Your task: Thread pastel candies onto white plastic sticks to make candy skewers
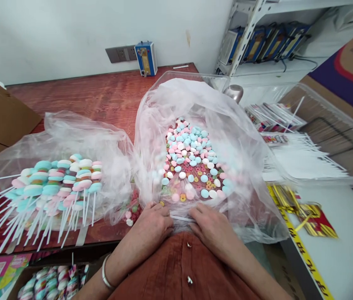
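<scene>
**One white stick [181, 218] between two curled hands**

The fingers of the left hand [155, 218] and right hand [209, 223] bend inward at the stick's ends; whether they pinch it cannot be told. It lies at the near edge of one plastic bag [245, 204] of candies [191, 146], too many to count. One blue box [145, 59] stands on the counter [101, 98].

Passage available over the red tabletop [101, 100], upper left of centre, between the cardboard box [1, 114] at far left and the bulging plastic bag [153, 112] at centre. Obstructions: projecting white sticks [34, 225], lower left; shelf upright [247, 37], upper right.
</scene>
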A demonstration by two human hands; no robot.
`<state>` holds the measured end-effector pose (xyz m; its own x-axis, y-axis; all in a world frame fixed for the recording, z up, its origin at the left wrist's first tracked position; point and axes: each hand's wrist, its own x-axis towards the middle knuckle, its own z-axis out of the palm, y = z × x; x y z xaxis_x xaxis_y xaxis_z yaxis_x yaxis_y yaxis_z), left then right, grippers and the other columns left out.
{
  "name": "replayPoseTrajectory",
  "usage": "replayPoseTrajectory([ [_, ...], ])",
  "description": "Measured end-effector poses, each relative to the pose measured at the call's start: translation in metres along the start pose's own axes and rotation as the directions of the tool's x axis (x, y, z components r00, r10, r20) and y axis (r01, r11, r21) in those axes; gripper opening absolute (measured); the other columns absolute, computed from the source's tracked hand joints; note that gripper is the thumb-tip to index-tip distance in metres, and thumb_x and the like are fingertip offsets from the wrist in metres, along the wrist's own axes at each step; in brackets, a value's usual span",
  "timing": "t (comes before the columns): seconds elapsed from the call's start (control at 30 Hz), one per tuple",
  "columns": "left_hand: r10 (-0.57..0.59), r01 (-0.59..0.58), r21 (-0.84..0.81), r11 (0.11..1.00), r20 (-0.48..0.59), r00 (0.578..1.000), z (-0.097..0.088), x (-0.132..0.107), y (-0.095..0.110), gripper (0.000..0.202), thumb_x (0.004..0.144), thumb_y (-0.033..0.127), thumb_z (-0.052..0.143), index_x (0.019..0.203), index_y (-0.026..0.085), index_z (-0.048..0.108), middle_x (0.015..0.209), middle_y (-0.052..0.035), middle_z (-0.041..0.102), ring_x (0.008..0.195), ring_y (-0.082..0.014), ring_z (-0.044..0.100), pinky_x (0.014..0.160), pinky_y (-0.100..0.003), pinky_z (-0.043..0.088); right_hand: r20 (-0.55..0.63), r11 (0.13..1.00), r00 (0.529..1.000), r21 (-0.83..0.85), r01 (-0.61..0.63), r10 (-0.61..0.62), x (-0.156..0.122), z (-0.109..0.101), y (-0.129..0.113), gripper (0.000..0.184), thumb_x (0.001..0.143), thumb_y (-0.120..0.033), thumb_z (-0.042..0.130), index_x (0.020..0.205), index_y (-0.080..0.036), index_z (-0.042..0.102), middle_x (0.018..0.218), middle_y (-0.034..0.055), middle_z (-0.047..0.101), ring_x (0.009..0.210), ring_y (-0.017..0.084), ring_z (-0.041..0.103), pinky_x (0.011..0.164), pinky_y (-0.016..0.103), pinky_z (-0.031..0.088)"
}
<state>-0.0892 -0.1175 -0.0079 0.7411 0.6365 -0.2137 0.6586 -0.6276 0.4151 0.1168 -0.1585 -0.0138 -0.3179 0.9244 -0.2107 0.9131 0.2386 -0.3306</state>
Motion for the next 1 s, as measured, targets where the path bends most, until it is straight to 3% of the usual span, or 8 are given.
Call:
replayPoseTrajectory([
  [0.13,-0.073,0.073,0.017,0.997,-0.009,0.997,-0.005,0.002,-0.002,0.024,0.093,0.023,0.055,0.073,0.018,0.068,0.079,-0.0045,0.067,0.078,-0.0203,0.060,0.080,-0.035,0.040,-0.072,0.999,0.997,-0.028,-0.015,0.013,0.010,0.006,0.000,0.017,0.091,-0.008,0.048,0.088,-0.020,0.060,0.095,0.0061,0.065,0.088,0.022,0.061,0.072,0.030,0.040],
  [0.27,-0.222,0.223,0.021,0.975,-0.029,0.975,-0.014,0.004,-0.005,0.025,0.092,0.024,0.053,0.073,0.017,0.068,0.079,-0.0066,0.068,0.077,-0.0230,0.063,0.074,-0.034,0.042,-0.071,0.952,0.979,0.258,-0.167,0.191,0.004,-0.001,0.018,0.016,0.092,-0.012,0.042,0.085,-0.021,0.053,0.079,0.0017,0.063,0.073,0.018,0.059,0.064,0.027,0.038],
  [0.43,-0.278,0.176,-0.377,0.909,-0.237,0.931,-0.020,0.026,0.001,0.021,0.092,0.028,0.052,0.095,0.020,0.071,0.094,-0.0055,0.070,0.086,-0.0204,0.064,0.078,-0.031,0.045,-0.156,0.775,0.946,0.618,-0.132,0.285,0.003,-0.009,0.029,0.025,0.094,-0.029,0.040,0.071,-0.023,0.047,0.065,-0.0032,0.053,0.064,0.015,0.051,0.060,0.025,0.037],
  [0.6,-0.354,0.021,-0.802,0.597,-0.240,0.904,-0.020,0.058,0.008,0.020,0.085,0.031,0.059,0.096,0.017,0.068,0.084,-0.0035,0.071,0.074,-0.0168,0.062,0.071,-0.027,0.047,-0.118,0.639,0.948,0.762,-0.104,0.296,0.006,-0.010,0.023,0.026,0.092,-0.037,0.045,0.073,-0.022,0.052,0.063,-0.0038,0.051,0.061,0.015,0.048,0.057,0.024,0.036],
  [0.73,-0.377,-0.009,-0.928,0.372,-0.160,0.912,-0.016,0.067,0.008,0.019,0.080,0.034,0.064,0.077,0.016,0.063,0.061,0.0015,0.061,0.058,-0.0119,0.053,0.059,-0.023,0.042,-0.090,0.542,0.962,0.838,-0.067,0.259,0.006,-0.009,0.021,0.021,0.091,-0.037,0.049,0.079,-0.021,0.054,0.066,-0.0044,0.052,0.062,0.013,0.048,0.058,0.023,0.037],
  [0.87,-0.328,-0.028,-0.921,0.388,-0.167,0.930,-0.014,0.067,0.010,0.017,0.080,0.032,0.064,0.077,0.015,0.064,0.062,0.0015,0.060,0.060,-0.0120,0.054,0.061,-0.023,0.042,-0.135,0.530,0.966,0.848,-0.003,0.222,0.011,-0.002,0.018,0.025,0.092,-0.042,0.051,0.087,-0.020,0.061,0.071,-0.0028,0.058,0.064,0.014,0.050,0.060,0.024,0.038],
  [0.93,-0.318,-0.005,-0.891,0.453,-0.167,0.933,-0.013,0.064,0.009,0.015,0.081,0.030,0.062,0.079,0.015,0.066,0.063,0.0011,0.060,0.060,-0.0126,0.054,0.060,-0.024,0.042,-0.170,0.539,0.951,0.843,0.004,0.258,0.013,0.001,0.016,0.027,0.092,-0.043,0.053,0.083,-0.019,0.063,0.069,-0.0018,0.059,0.064,0.015,0.051,0.060,0.024,0.039],
  [1.0,-0.340,0.036,-0.815,0.579,-0.201,0.919,-0.012,0.060,0.006,0.012,0.082,0.024,0.059,0.082,0.016,0.068,0.066,0.0002,0.062,0.062,-0.0133,0.054,0.061,-0.024,0.042,-0.212,0.465,0.907,0.885,0.020,0.364,0.013,0.000,0.017,0.027,0.091,-0.044,0.057,0.082,-0.019,0.065,0.073,-0.0002,0.063,0.069,0.015,0.055,0.064,0.025,0.042],
])
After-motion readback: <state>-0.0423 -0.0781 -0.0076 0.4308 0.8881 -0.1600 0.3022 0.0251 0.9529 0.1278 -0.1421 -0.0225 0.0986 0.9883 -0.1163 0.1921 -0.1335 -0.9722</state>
